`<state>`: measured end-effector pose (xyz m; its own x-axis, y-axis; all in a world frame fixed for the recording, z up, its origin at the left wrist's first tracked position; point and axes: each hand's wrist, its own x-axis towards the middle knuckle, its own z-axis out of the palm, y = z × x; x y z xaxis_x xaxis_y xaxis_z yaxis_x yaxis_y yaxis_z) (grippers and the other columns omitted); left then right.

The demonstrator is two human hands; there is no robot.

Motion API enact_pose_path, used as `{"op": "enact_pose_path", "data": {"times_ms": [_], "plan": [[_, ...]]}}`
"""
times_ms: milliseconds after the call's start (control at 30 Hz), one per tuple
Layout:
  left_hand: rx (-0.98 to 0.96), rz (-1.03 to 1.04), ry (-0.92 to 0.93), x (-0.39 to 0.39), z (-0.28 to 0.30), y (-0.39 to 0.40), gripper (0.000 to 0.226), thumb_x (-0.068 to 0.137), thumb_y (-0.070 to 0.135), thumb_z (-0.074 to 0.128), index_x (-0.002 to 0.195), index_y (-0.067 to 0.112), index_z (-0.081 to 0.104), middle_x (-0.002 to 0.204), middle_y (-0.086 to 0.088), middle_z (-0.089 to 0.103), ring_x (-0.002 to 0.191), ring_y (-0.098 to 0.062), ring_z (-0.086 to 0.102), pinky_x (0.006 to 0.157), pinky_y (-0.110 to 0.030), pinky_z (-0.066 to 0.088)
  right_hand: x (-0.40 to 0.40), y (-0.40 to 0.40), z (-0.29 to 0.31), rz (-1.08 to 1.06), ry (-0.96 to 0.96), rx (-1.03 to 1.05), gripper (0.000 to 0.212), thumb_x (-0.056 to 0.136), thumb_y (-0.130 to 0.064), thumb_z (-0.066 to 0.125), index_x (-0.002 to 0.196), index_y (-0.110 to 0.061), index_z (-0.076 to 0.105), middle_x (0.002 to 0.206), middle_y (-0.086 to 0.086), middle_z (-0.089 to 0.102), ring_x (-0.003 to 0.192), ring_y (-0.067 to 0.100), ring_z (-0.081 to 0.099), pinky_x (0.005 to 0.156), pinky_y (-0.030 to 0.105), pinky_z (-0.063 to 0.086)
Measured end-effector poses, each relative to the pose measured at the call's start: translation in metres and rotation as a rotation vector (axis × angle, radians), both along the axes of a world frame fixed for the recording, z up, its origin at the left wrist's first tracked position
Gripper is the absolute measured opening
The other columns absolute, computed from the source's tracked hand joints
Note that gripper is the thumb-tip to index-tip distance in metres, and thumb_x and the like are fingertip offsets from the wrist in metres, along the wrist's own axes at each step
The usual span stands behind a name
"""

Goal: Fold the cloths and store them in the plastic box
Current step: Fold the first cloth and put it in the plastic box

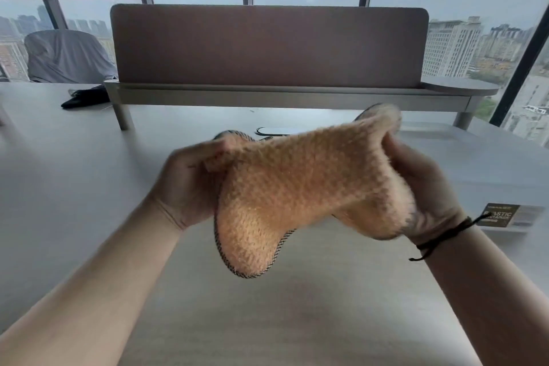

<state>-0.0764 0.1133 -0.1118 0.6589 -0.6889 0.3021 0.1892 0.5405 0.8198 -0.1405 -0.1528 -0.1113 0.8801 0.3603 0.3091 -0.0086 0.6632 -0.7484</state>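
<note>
An orange fluffy cloth (300,187) with a dark stitched edge hangs in the air above the table, stretched between both hands. My left hand (190,184) grips its left corner with curled fingers. My right hand (421,187), with a dark cord on the wrist, grips the right edge. One lobe of the cloth droops toward the table. The clear plastic box (490,163) with a brown label sits on the table to the right, partly behind my right hand.
A white table (89,187) carries everything. A brown divider panel on a raised shelf (267,47) stands at the back. A black object (84,97) lies far left, near a covered chair (66,56). A flat white oval thing (274,131) lies behind the cloth.
</note>
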Motion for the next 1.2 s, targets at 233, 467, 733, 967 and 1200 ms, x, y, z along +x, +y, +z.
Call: {"op": "enact_pose_path", "data": {"times_ms": [233,467,733,967,1200], "plan": [[-0.115,0.026,0.007,-0.006,0.004,0.01,0.039,0.092,0.018,0.06,0.104,-0.019,0.064,0.106,-0.035,0.067,0.105,-0.04,0.065,0.1,-0.039,0.046,0.001,0.006,0.005,-0.185,0.085,-0.124,0.033,0.096,-0.029,0.049,0.114,-0.005,0.064,0.1,0.013,0.07,0.092,0.026,0.066,0.088,0.041,0.056],[0.775,0.32,-0.253,0.023,-0.046,0.039,0.034,0.058,0.024,0.081,0.083,0.003,0.073,0.081,-0.013,0.07,0.073,-0.02,0.065,0.069,-0.027,0.053,0.028,0.014,-0.06,-0.66,0.153,-1.011,0.024,0.089,-0.026,0.068,0.079,-0.005,0.071,0.09,0.019,0.072,0.074,0.027,0.069,0.062,0.034,0.045],[0.922,0.652,-0.387,0.042,-0.064,0.031,0.044,0.061,0.026,0.078,0.101,0.037,0.064,0.088,-0.011,0.077,0.085,-0.021,0.066,0.092,-0.05,0.051,0.031,0.004,-0.063,-0.847,-0.088,-1.269,0.023,0.094,-0.024,0.06,0.073,-0.014,0.06,0.063,-0.005,0.06,0.06,0.007,0.049,0.059,0.033,0.04],[0.952,0.824,-0.498,0.047,-0.069,0.027,0.035,0.079,0.0,0.077,0.098,0.027,0.068,0.102,-0.003,0.07,0.1,-0.001,0.061,0.077,-0.007,0.038,0.037,-0.001,-0.07,-0.919,-0.165,-1.49,0.013,0.097,-0.025,0.05,0.086,-0.021,0.055,0.092,-0.008,0.059,0.099,0.029,0.056,0.081,0.035,0.042],[0.784,0.661,-0.334,0.039,-0.054,0.035,0.028,0.076,-0.014,0.071,0.079,0.014,0.077,0.074,-0.004,0.073,0.057,-0.007,0.059,0.05,-0.016,0.039,0.034,-0.012,-0.074,-0.867,-0.175,-1.095,0.042,0.092,0.001,0.053,0.076,-0.034,0.068,0.101,-0.018,0.062,0.104,0.01,0.051,0.091,0.033,0.042]]}}
